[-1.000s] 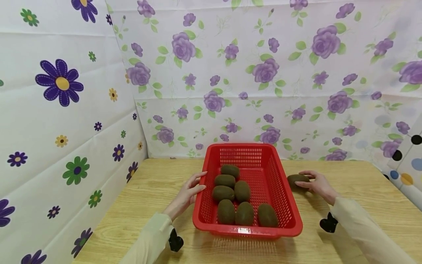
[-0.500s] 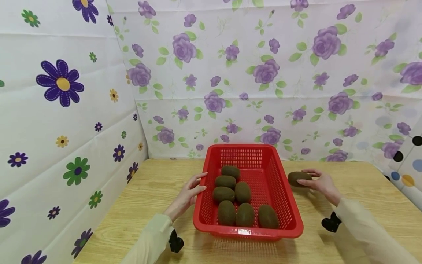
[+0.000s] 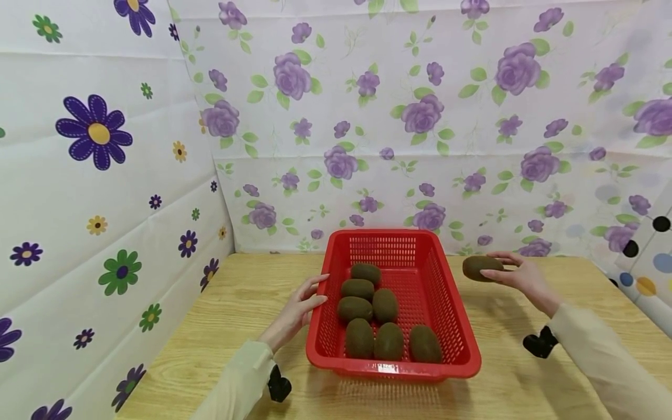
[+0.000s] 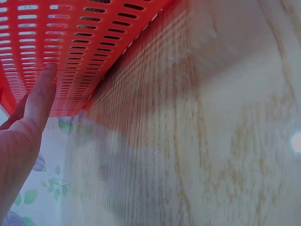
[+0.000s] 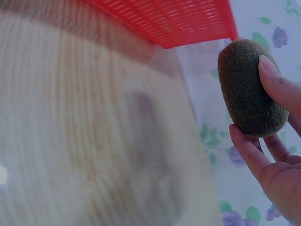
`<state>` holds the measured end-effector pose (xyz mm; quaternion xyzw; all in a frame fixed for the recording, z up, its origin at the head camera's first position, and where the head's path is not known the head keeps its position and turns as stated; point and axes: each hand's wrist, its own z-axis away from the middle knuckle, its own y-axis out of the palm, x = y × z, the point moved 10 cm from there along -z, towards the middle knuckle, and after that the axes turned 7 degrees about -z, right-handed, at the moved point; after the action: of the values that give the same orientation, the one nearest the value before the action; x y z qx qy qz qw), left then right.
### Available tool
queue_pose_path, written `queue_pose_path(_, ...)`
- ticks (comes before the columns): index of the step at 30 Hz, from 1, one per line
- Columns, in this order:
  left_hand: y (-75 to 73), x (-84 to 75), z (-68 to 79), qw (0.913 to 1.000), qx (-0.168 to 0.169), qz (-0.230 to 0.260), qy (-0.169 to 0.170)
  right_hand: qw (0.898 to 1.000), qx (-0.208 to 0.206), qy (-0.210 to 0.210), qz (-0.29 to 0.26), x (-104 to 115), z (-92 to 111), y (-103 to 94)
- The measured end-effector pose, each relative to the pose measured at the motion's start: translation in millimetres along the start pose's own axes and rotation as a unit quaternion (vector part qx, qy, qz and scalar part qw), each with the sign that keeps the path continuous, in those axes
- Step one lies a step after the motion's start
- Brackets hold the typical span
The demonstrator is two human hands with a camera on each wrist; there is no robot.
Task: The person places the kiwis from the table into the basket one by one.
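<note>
My right hand [image 3: 530,284] pinches a brown fuzzy kiwi [image 3: 482,268] between thumb and fingers. This kiwi is held above the table, just right of the red plastic basket [image 3: 460,368]; the right wrist view shows the thumb [image 5: 277,84] lying along its side. Several more kiwis [image 3: 389,342] lie inside the basket, mostly along its left and near sides. At the basket's left side, my left hand [image 3: 292,312] rests with fairly straight fingers touching the rim. A fingertip against the slotted outer wall [image 4: 89,42] appears in the left wrist view.
The basket stands on a light wood-grain table [image 3: 252,280]. Behind it hangs a floral cloth [image 3: 367,116], and a second flowered cloth [image 3: 105,204] closes off the left side. Dotted cloth [image 3: 651,274] borders the table at the right.
The right hand has lifted the kiwi off the table, moving it up and slightly right. My left hand, the basket and the kiwis inside it stay in place.
</note>
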<state>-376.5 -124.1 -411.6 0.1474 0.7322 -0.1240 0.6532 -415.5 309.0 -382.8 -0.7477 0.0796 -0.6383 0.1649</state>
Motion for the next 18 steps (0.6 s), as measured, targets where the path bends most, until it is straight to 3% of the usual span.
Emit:
queue_pose_path(9, -1.0, 2.8, 1.3, 0.9999, -0.008, 0.009, -0.01, 0.999, 0.022, -0.033, 0.021, 33, -5, 2.7)
queue_pose_path(18, -1.1, 1.5, -0.1, 1.0, -0.001, 0.0, -0.009, 0.993, 0.101, -0.058, 0.035, 76, -10, 30.8)
